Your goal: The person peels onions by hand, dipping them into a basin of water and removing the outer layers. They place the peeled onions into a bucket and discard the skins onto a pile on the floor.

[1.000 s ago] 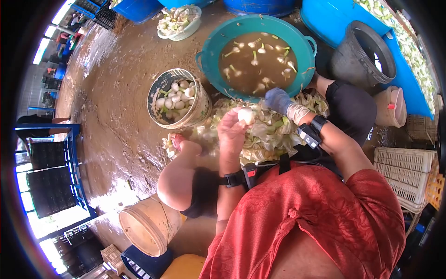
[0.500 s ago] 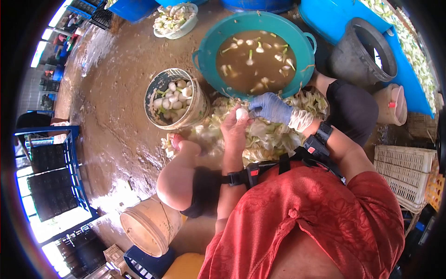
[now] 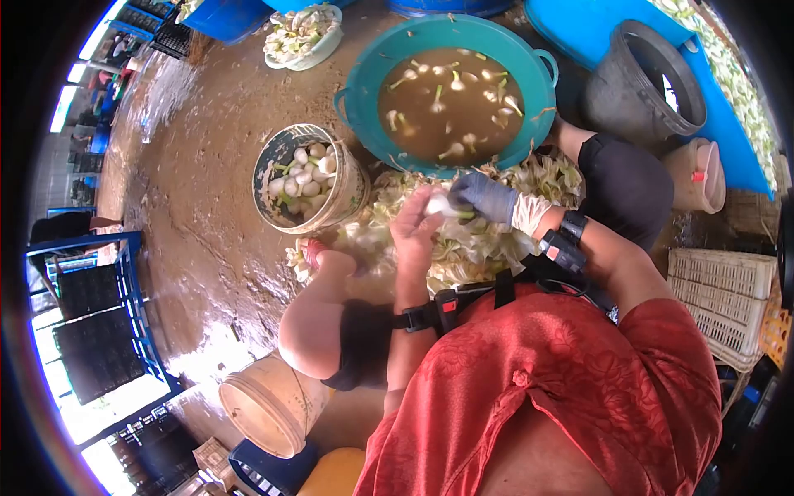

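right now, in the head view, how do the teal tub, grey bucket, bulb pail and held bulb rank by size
Teal tub
Grey bucket and bulb pail: too alike to rank
Held bulb

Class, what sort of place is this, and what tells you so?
Probably a produce-cleaning shed: garlic-like bulbs float in muddy water in a green tub, more fill a bucket, and peeled husks lie heaped between them and the person.

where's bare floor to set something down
The floor is bare left of the bulb bucket and between it and the pale bowl. Crowded: peelings heap under the left hand and right hand, beside the green tub.
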`<state>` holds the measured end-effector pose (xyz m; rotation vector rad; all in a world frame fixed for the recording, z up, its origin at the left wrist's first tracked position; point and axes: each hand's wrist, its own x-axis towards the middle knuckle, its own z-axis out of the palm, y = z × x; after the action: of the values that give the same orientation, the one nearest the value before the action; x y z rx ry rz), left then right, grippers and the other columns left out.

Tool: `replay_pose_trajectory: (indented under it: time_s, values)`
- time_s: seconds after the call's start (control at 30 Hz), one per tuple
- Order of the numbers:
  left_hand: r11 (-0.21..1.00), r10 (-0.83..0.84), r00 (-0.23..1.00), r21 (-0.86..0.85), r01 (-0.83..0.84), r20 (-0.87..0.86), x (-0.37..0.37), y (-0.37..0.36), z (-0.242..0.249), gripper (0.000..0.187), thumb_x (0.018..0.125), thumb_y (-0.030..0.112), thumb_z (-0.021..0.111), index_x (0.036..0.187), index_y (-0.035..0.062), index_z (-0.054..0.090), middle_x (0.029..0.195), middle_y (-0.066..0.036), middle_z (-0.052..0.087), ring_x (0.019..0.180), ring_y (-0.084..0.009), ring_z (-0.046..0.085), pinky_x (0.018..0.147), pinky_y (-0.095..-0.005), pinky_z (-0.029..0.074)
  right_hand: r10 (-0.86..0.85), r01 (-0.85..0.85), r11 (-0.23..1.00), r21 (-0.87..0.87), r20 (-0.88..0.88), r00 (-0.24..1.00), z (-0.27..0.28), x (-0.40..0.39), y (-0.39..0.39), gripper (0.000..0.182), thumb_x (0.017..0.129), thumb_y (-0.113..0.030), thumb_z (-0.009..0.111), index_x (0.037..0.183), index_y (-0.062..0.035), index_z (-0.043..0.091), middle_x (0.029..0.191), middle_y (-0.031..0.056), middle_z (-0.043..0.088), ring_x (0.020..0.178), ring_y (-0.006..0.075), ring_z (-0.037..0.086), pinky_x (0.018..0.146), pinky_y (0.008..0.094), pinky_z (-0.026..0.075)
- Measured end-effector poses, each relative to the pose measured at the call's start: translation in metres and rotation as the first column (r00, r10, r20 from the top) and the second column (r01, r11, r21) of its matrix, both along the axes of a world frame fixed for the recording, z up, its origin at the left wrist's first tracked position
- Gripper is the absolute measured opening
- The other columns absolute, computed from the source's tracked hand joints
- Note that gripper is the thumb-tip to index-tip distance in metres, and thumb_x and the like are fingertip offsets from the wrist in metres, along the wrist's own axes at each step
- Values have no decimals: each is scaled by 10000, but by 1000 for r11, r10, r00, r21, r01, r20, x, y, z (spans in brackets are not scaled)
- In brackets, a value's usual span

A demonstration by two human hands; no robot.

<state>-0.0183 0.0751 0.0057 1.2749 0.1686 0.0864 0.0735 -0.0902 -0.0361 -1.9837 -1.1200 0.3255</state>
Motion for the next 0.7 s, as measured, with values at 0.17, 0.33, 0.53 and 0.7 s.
replay_pose_trajectory:
  time_s: [0.17, 0.33, 0.53, 0.7]
  values:
    - [986, 5, 961, -156, -50, -275, 1, -4, -27, 360, 844, 204, 621, 1125, -12, 553, 941, -71, 614, 759, -137, 596, 615, -260, 497, -85, 38, 993, 115, 443, 893, 5, -5, 0, 201, 654, -111, 688, 822, -36, 607, 812, 133, 584, 746, 318, 582, 645, 373, 476]
    - [908, -113, 969, -418, 10, -222, 4, -5, -22, 258, 846, 112, 603, 1073, -2, 561, 868, -49, 630, 711, -123, 593, 526, -244, 456, -11, -7, 988, 155, 112, 994, 44, -15, 0, 240, 776, -181, 637, 946, -18, 591, 889, 129, 600, 793, 279, 608, 720, 348, 504]
    - [705, -122, 984, -709, -7, -132, 7, -1, -21, 299, 764, 64, 599, 1038, -28, 524, 992, -164, 587, 832, -270, 606, 669, -330, 548, 509, 686, 675, 272, -845, -166, 54, -2, -15, 290, 826, -144, 571, 1084, -19, 527, 1051, 129, 577, 973, 262, 569, 718, 383, 535]
    - [482, -136, 989, -876, 20, -52, 11, 21, -51, 349, 749, 165, 592, 1035, -20, 515, 1010, -191, 585, 975, -288, 587, 787, -351, 528, 68, 542, 808, 233, -949, 307, 42, 20, -29, 245, 816, -202, 641, 970, -18, 594, 921, 103, 629, 776, 196, 609, 661, 307, 520]
